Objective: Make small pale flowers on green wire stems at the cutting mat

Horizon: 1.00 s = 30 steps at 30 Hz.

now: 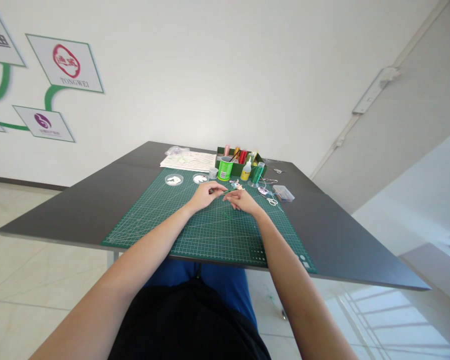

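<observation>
Over the middle of the green cutting mat (210, 235), my left hand (205, 195) and my right hand (243, 200) meet with their fingertips close together. Both hands are closed in a pinch. Between them runs a thin green stem (230, 190), apparently with a small pale, multicoloured flower-like piece (237, 185) at its far end, just beyond my right fingers. Fine green thread (228, 215) shows faintly on the mat below. What exactly each fingertip grips is too small to make out fully.
Beyond my hands stand a green can (225, 169), a yellow-labelled glue bottle (246, 170), a green thread spool (258, 172) and a box of spools (220, 150). Two shallow dishes (173, 179) lie left. White-handled scissors (272, 201) and a clear plastic case (284, 193) lie right.
</observation>
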Tool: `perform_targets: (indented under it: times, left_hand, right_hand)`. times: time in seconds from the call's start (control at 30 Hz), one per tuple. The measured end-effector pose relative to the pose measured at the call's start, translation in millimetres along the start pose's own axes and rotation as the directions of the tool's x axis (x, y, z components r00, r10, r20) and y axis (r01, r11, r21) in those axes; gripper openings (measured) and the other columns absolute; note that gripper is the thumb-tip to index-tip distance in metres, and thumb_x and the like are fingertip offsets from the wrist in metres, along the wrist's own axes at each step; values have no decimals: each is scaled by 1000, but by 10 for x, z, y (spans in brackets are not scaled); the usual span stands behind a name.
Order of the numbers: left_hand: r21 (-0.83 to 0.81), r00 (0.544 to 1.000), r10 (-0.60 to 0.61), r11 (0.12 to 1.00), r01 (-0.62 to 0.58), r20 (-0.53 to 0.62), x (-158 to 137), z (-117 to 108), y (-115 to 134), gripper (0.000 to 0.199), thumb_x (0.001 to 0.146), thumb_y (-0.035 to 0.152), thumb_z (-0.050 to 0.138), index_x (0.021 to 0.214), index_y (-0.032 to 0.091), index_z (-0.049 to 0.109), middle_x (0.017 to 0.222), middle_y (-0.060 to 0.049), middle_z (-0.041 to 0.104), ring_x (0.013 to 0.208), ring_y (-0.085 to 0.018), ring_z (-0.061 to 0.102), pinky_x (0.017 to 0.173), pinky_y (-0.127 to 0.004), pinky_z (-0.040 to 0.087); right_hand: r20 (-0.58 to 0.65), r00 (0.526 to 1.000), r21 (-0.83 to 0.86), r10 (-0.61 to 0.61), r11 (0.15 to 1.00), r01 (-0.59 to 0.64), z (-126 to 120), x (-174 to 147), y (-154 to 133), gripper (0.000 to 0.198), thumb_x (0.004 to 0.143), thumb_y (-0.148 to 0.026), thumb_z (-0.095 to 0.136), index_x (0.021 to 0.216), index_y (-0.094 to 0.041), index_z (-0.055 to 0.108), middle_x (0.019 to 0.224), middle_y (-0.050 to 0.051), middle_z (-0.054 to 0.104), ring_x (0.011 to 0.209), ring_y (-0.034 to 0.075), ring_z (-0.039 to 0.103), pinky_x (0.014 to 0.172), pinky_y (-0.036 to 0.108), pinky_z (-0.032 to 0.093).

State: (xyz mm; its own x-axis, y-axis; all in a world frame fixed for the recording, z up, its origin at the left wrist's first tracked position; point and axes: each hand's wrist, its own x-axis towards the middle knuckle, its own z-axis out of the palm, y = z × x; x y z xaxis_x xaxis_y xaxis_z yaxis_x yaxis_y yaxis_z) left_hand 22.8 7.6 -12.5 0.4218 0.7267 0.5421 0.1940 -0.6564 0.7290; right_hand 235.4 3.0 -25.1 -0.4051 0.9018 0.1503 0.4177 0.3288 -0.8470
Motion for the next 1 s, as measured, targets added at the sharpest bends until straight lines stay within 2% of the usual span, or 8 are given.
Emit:
perform_targets:
  times: [0.13,0.37,0.63,1.0]
  left_hand:
    - [-6,1000,-11,1000,11,-7,2,-1,-20,20,87,24,63,100,16,77,95,-7,74,78,-17,65,73,-29,52]
    - [-26,998,-41,999,40,-40,15,-2,-64,21,86,26,64,99,15,76,95,-7,74,66,-14,62,70,-29,53]
    - [-83,993,-93,993,87,-70,42,0,-152,24,83,28,66,100,14,76,93,-8,76,65,-14,62,69,-30,54]
    - [-199,977,-165,971,137,-132,50,-6,-199,27,78,31,71,98,14,76,78,-5,72,63,-14,62,66,-29,52]
  right_hand:
    - [-1,1000,9,-1,1000,2,4,1,5,28,83,-34,60,92,-11,74,46,-4,52,39,8,41,43,21,32]
    - [8,1000,15,-5,1000,5,8,9,49,31,84,-37,60,94,-11,74,46,-5,52,38,9,41,43,21,32]
    - [9,1000,13,-4,1000,4,16,-4,23,30,84,-35,59,95,-11,74,46,-5,51,39,8,40,43,20,32]
    - [0,1000,8,7,1000,-7,20,-6,21,31,84,-36,59,97,-12,75,47,-5,51,39,9,41,44,21,33]
